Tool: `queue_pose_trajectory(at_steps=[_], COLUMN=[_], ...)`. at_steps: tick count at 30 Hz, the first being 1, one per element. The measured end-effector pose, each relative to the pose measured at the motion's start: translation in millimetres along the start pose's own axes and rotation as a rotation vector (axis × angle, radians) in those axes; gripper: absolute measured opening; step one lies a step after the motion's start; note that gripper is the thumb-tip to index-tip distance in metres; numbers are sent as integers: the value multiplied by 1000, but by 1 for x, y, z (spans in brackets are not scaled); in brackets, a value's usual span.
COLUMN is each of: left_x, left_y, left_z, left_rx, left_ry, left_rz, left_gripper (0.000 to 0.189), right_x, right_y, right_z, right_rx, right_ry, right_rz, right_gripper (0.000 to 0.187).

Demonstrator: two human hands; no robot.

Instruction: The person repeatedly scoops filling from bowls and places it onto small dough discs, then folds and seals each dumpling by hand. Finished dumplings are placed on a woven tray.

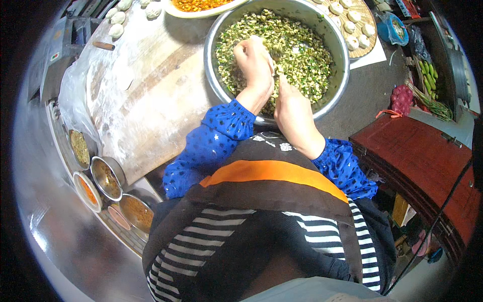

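A large steel basin point(277, 120) holds chopped green-and-pale vegetable filling point(309, 71). Over it, my left hand point(253, 64) is cupped around a dough wrapper point(271, 63), of which only a pale edge shows past the fingers. A clump of filling point(276, 52) sits at the wrapper, just beyond my fingers. My right hand point(296, 109) is close by on the right, above the basin's near rim. Its fingers are closed, with the forefinger towards the wrapper, around what looks like a thin tool, mostly hidden by the hand.
Left of the basin lies a floured wooden board point(166, 98) with a short rolling pin point(103, 46), a flat wrapper point(126, 80) and several buns point(116, 30). A bowl of orange filling point(203, 7) and a round tray point(360, 24) of buns stand beyond. Steel bowls point(109, 177) line the left edge.
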State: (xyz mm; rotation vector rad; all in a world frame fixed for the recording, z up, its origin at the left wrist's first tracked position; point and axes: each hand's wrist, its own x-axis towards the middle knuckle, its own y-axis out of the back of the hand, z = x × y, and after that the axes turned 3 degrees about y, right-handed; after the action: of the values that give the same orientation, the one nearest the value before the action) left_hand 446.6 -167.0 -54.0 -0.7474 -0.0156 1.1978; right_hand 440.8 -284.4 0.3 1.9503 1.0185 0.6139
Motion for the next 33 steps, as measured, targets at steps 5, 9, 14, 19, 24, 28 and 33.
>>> queue_pose_trajectory(at_steps=[5, 9, 14, 19, 24, 28, 33], left_x=[-5, -8, 7, 9, 18, 28, 25], left_y=[14, 34, 34, 50, 53, 62, 69], left_z=[16, 29, 32, 39, 51, 66, 70], left_rx=[265, 526, -328, -159, 280, -284, -434], left_ry=[-82, -259, 436, 411, 66, 464, 586], left_rz=[-353, -525, -405, -403, -167, -294, -541], left_gripper=[18, 36, 22, 20, 19, 39, 40], right_x=[0, 6, 4, 14, 44, 45, 36], right_y=[19, 47, 19, 1, 17, 7, 30], right_z=[16, 46, 57, 60, 83, 89, 86], right_rx=[-250, 232, 985, 617, 117, -191, 329], right_ry=[26, 42, -416, -228, 65, 136, -228], right_rz=[-2, 142, -374, -269, -77, -233, -526], right_gripper=[62, 34, 24, 24, 38, 18, 31])
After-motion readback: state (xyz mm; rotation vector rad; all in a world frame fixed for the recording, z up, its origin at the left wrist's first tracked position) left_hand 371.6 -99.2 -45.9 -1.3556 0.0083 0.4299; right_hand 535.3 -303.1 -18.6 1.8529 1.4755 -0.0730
